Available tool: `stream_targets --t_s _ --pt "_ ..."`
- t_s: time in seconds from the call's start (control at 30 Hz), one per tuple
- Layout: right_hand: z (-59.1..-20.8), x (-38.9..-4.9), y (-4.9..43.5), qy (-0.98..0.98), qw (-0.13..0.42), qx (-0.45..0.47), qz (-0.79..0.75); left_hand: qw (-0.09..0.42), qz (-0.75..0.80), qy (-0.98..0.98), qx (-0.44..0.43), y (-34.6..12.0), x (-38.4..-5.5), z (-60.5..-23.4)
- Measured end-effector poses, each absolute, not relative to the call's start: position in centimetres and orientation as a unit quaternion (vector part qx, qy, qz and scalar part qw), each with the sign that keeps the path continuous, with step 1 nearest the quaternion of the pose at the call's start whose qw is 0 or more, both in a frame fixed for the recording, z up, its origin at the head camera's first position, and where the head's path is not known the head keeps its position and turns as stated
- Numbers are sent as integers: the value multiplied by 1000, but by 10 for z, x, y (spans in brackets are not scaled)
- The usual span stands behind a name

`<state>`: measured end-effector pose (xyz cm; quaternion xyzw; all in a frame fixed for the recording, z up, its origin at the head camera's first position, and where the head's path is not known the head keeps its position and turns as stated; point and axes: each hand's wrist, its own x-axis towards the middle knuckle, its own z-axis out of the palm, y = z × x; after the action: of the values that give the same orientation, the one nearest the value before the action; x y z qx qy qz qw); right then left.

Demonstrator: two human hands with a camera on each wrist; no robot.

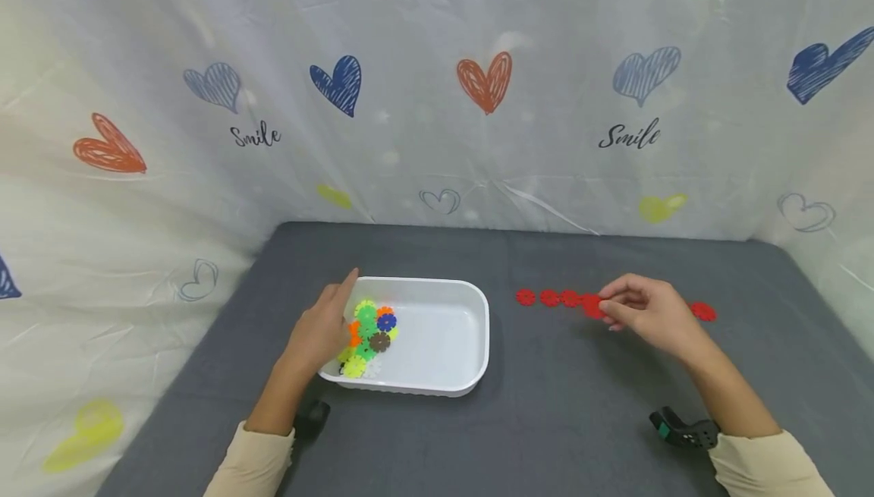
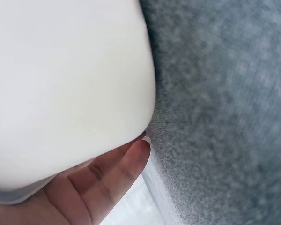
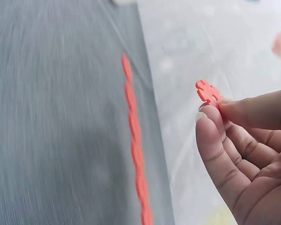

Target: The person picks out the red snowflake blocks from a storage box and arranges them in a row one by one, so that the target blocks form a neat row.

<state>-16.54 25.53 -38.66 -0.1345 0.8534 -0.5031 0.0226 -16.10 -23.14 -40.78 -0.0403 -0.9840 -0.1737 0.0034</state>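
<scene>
My left hand (image 1: 319,334) rests along the left rim of a white plastic tray (image 1: 437,345). In the left wrist view its extended fingers (image 2: 126,168) lie against the tray's outer wall (image 2: 70,84), fingertips at the corner. Toward the tray's left end lies a pile of colourful snowflake building discs (image 1: 367,326), in green, yellow, orange, blue, brown and white. My right hand (image 1: 649,311) pinches a red snowflake disc (image 3: 207,92) between thumb and fingers, raised above the table. Beneath it a row of several red discs (image 1: 549,297) runs across the table.
One red disc (image 1: 703,311) shows to the right of my right hand. The table (image 1: 546,436) has a dark grey cloth, and a pale curtain (image 1: 410,148) printed with hearts hangs behind it. A black device (image 1: 683,430) sits at my right wrist.
</scene>
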Motion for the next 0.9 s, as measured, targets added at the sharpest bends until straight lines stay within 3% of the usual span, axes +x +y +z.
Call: stream_targets --t_s 0.2,0.47,0.9 --pt "-391 -163 319 891 -14 -27 -453 8 -174 -984 -43 -232 -160 -408" --pt "-425 -166 393 891 -14 117 -438 6 -176 -984 -42 -231 -160 -408" --pt "-441 -173 408 861 -31 194 -469 7 -177 -983 -39 -230 -160 -408"
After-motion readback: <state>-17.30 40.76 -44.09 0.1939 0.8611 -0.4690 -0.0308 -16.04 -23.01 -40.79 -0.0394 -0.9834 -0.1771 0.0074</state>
